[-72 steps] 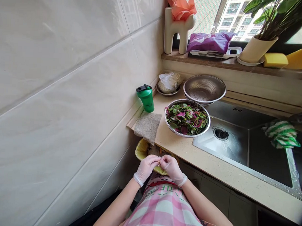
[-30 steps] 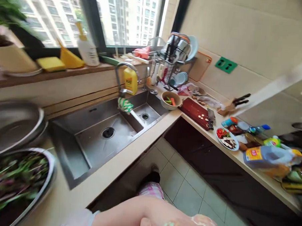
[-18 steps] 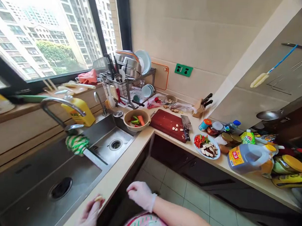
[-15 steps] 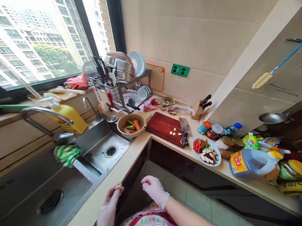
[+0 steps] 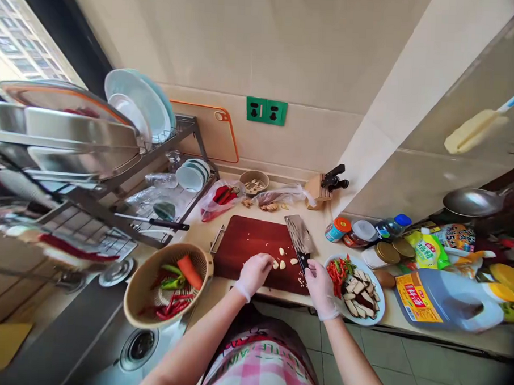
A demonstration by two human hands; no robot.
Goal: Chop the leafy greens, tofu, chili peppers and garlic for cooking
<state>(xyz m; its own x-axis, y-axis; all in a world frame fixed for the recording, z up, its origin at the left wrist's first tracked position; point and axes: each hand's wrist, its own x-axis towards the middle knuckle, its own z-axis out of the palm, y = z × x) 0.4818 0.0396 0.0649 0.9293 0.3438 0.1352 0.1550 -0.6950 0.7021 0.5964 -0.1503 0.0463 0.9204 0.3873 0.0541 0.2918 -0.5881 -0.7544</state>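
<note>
My left hand (image 5: 254, 274), in a clear glove, is over the front of the dark red cutting board (image 5: 246, 237), fingers pinched together. The pale garlic clove seen in it earlier is mostly hidden by the fingertips. Several peeled garlic cloves (image 5: 282, 265) lie just right of them, with small chopped bits scattered nearby. At the board's right side, my gloved right hand (image 5: 322, 289) has its fingers closed on the black handle of a cleaver (image 5: 298, 235). The cleaver's blade lies flat on the board, pointing away from me.
A plate (image 5: 379, 311) of sliced mushrooms and chopped peppers stands right of my right hand. To the left, a colander (image 5: 130, 309) holds a carrot and peppers beside the sink. Behind are a knife block (image 5: 319, 190) and dish rack (image 5: 195, 130); jars and a large jug (image 5: 443, 300) stand right.
My view has turned from the sink to the cutting board and come closer. Both hands have moved from in front of my body to the board, the right one onto the cleaver handle.
</note>
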